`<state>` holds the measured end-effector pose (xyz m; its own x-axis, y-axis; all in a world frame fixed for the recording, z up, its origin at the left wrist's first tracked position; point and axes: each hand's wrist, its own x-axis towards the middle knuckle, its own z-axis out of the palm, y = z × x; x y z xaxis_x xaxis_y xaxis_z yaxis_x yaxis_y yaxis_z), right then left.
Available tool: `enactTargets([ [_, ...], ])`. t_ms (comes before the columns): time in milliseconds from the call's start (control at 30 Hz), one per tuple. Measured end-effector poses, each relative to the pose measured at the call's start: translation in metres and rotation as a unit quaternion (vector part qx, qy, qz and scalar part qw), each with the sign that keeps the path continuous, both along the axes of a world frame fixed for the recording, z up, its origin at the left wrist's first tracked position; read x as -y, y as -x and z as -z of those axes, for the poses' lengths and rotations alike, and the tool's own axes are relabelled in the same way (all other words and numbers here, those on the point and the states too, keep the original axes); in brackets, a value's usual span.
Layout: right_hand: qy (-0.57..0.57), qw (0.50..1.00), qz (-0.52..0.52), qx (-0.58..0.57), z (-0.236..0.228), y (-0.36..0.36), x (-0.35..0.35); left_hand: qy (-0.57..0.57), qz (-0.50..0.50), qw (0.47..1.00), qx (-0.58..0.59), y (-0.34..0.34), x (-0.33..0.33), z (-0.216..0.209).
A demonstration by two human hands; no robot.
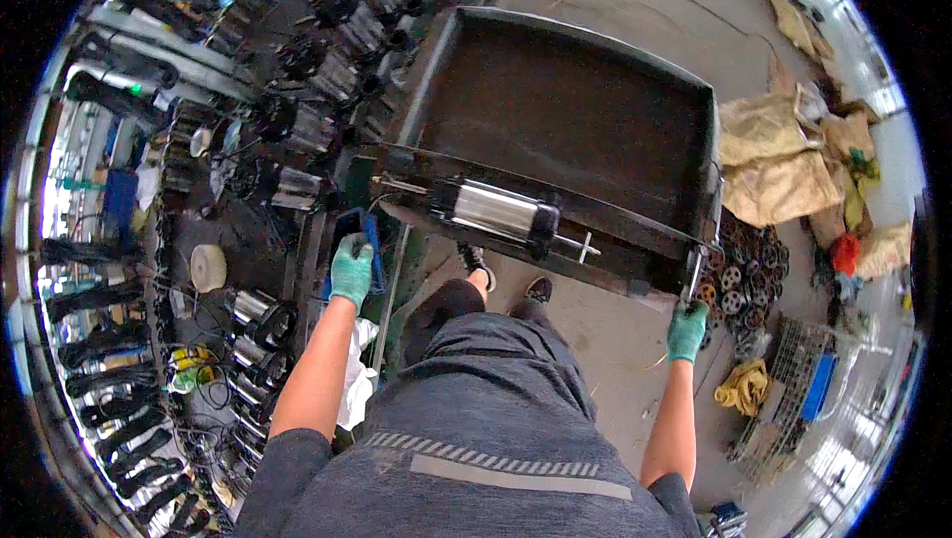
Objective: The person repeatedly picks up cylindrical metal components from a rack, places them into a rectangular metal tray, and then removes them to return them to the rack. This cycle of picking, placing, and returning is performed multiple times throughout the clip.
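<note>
A silver motor with black end caps lies across the near edge of a large dark metal tray. Its shaft sticks out at the right, beside a small cross-shaped metal pin. My left hand, in a green glove, has its fingers curled in front of a blue bin; what they hold, if anything, is hidden. At the tray's near right corner my right hand, also gloved in green, is closed around the lower end of a metal handle.
Rows of motors and black parts crowd the bench on the left, with a white roll among them. Black wheel-like parts lie at the right, near tan sacks and a wire basket. My feet stand below the tray.
</note>
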<state>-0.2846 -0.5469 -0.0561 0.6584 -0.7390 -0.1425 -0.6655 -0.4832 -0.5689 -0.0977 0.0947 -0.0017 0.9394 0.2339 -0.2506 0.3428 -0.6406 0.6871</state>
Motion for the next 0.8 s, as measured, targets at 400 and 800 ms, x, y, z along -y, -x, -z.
enactTargets([
  [400, -0.005, 0.918, -0.379, 0.113, -0.173, -0.183, -0.222, -0.173, 0.092, 0.960, -0.202, -0.061, -0.011, 0.037],
  [800, -0.044, 0.917, -0.390, -0.069, -0.166, -0.248, -0.171, 0.116, 0.340, 0.916, -0.181, -0.083, -0.025, -0.175],
])
